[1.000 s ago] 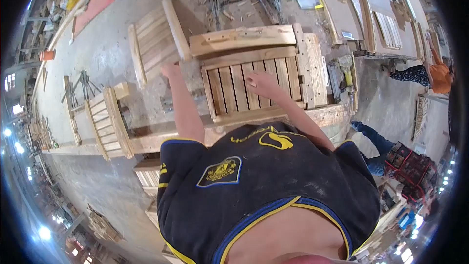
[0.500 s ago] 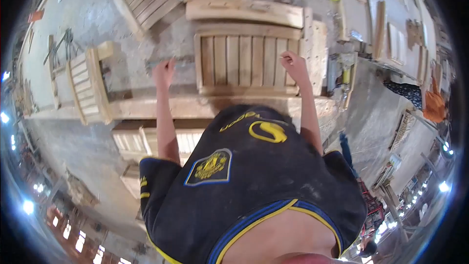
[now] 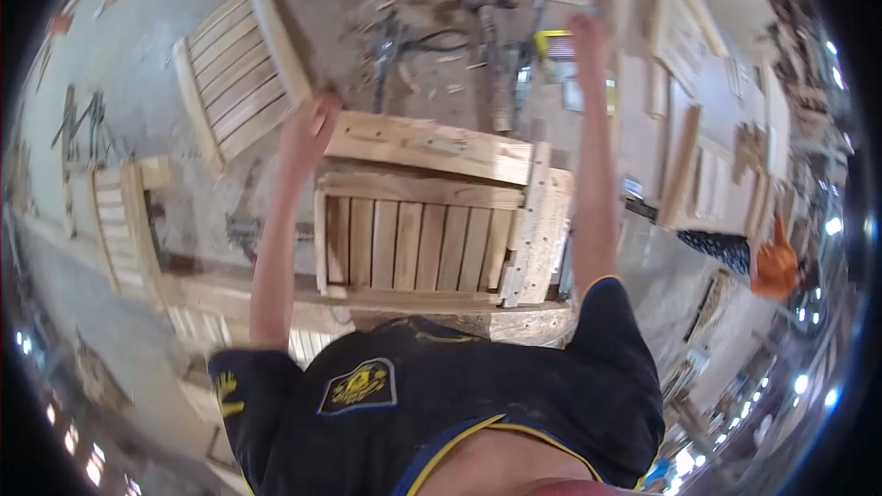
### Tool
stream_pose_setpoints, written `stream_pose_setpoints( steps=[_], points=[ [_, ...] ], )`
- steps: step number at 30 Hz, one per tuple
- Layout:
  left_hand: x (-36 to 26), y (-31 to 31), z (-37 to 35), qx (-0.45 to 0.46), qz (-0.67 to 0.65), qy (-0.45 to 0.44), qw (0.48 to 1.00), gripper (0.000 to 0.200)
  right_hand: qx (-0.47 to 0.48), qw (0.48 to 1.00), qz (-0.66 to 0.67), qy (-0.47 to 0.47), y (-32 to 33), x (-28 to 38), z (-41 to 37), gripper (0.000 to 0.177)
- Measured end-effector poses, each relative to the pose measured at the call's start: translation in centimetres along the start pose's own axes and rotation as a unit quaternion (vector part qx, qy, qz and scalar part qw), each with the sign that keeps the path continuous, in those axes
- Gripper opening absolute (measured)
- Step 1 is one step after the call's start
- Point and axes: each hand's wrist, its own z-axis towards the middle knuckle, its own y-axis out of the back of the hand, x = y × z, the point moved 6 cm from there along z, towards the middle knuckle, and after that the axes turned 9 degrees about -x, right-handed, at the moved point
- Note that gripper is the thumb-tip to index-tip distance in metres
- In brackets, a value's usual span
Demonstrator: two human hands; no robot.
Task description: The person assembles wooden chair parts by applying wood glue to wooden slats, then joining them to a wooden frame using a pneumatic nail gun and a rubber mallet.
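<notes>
My left hand (image 3: 310,124) is at the left end of a thick wooden rail (image 3: 432,147), close to the lower corner of a tilted slatted panel (image 3: 234,69). Its fingers look curled, but what they hold, if anything, is hidden. Below the rail lies a wooden frame with upright slats (image 3: 409,234), a drilled wooden strip (image 3: 526,230) along its right side. My right hand (image 3: 588,32) reaches far forward over the work surface, beside a yellow-edged object (image 3: 554,44). Blur hides its fingers.
Dark metal clamp-like tools (image 3: 482,32) and wood scraps lie beyond the rail. Another slatted panel (image 3: 110,220) stands at the left. More wooden parts (image 3: 703,165) rest at the right, near a bright orange item (image 3: 774,262). A wooden beam (image 3: 211,298) runs along the near edge.
Both hands have moved forward, the left to the rail's end and the right past the frame toward the far tools. The view has shifted, so the frame appears lower and further left.
</notes>
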Motion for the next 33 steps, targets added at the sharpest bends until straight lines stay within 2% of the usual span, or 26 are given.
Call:
stream_pose_setpoints(
  steps=[1,2,3,4,5,7,8,9,11,13,15,16,18,19,21,22,23,24,25,26,27,28,29,31,32,33],
  points=[
    [2.4,-2.3,2.6,0.045,0.051,0.093,0.993,0.025,-0.04,0.999,0.016,0.004,0.2,1.5,1.2,0.025],
    [3.6,-3.2,4.7,0.014,0.194,0.034,0.98,0.036,-0.039,0.992,0.116,0.014,-2.5,-2.1,3.7,0.027],
    [4.9,-3.2,6.2,-0.032,0.24,0.03,0.97,0.045,-0.009,0.998,0.013,-0.053,-2.2,-0.3,4.7,0.038],
    [6.1,-2.9,7.0,-0.072,0.281,0.021,0.957,0.053,-0.034,0.991,0.115,-0.064,-2.8,0.1,5.2,0.037],
    [8.5,-3.0,7.0,-0.057,0.296,0.023,0.953,0.053,-0.067,0.972,0.211,-0.078,-3.1,-0.6,5.3,0.036],
    [12.5,-2.8,6.1,-0.089,0.403,-0.065,0.909,0.067,-0.035,0.966,0.234,-0.106,-5.2,-4.1,6.2,0.041],
    [14.9,-2.8,5.8,-0.059,0.391,-0.008,0.919,0.074,-0.012,0.96,0.256,-0.111,-6.0,-4.9,6.5,0.045],
    [15.3,-2.4,6.6,-0.053,0.394,-0.017,0.917,0.074,-0.017,0.958,0.259,-0.12,-5.7,-3.5,5.7,0.045],
    [18.1,-2.2,7.8,0.034,0.282,0.141,0.948,0.076,-0.051,0.986,0.14,-0.072,-4.1,-0.5,3.8,0.054],
    [20.9,-1.6,7.4,0.002,0.275,0.124,0.953,0.072,-0.047,0.986,0.142,-0.076,-3.9,-1.1,3.4,0.062],
    [19.1,-2.2,9.2,0.001,0.479,0.028,0.877,0.067,-0.027,0.988,0.136,-0.061,-3.9,-1.3,3.7,0.065],
    [17.4,-3.3,11.0,-0.01,0.468,0.017,0.883,0.067,-0.055,0.991,0.106,-0.057,-3.9,-1.4,4.7,0.066],
    [10.8,-5.5,13.9,0.032,0.281,0.041,0.958,0.061,-0.087,0.992,0.069,-0.055,-5.1,-1.6,5.7,0.069],
    [10.4,-7.7,16.0,0.022,0.272,0.029,0.962,0.061,-0.098,0.992,0.066,-0.051,-5.8,-1.3,6.4,0.07],
    [8.8,-12.9,21.2,0.001,0.137,-0.093,0.986,0.061,-0.072,0.985,0.106,-0.112,-8.3,-3.1,7.8,0.063],
    [6.7,-14.8,23.1,-0.016,0.127,-0.108,0.986,0.061,-0.005,0.964,0.221,-0.145,-10.5,-4.4,8.2,0.053],
    [5.2,-16.9,24.8,-0.021,0.139,-0.037,0.989,0.062,0.072,0.933,0.305,-0.177,-11.3,-4.1,8.5,0.039],
    [4.2,-18.1,26.6,-0.026,0.148,0.034,0.988,0.062,0.147,0.889,0.375,-0.219,-12.1,-3.7,8.6,0.033],
    [4.2,-19.6,27.6,-0.025,0.149,0.026,0.988,0.064,0.099,0.878,0.406,-0.232,-11.3,-2.1,7.4,0.035],
    [5.5,-22.0,28.5,-0.025,0.149,0.015,0.988,0.065,0.114,0.91,0.382,-0.116,-10.7,-1.7,7.2,0.036],
    [8.9,-24.9,29.6,-0.042,0.147,-0.059,0.987,0.064,0.103,0.925,0.352,-0.1,-7.8,0.6,5.4,0.039],
    [11.1,-27.2,30.4,-0.054,0.147,-0.127,0.979,0.063,0.114,0.891,0.404,-0.174,-6.6,1.6,3.3,0.042],
    [9.9,-27.3,30.6,-0.057,0.141,-0.131,0.98,0.063,0.141,0.891,0.392,-0.182,-5.7,1.8,1.2,0.042],
    [8.2,-24.3,29.7,-0.099,0.075,0.008,0.992,0.045,0.174,0.885,0.381,-0.202,-4.3,2.0,-2.3,0.043],
    [5.4,-21.9,27.3,-0.084,0.085,0.012,0.993,0.045,0.175,0.924,0.306,-0.145,-3.0,2.5,-4.2,0.042],
    [1.8,-18.7,24.9,-0.051,-0.124,0.079,0.988,0.034,0.171,0.953,0.235,-0.085,-2.3,3.2,-5.8,0.042]
  ],
)
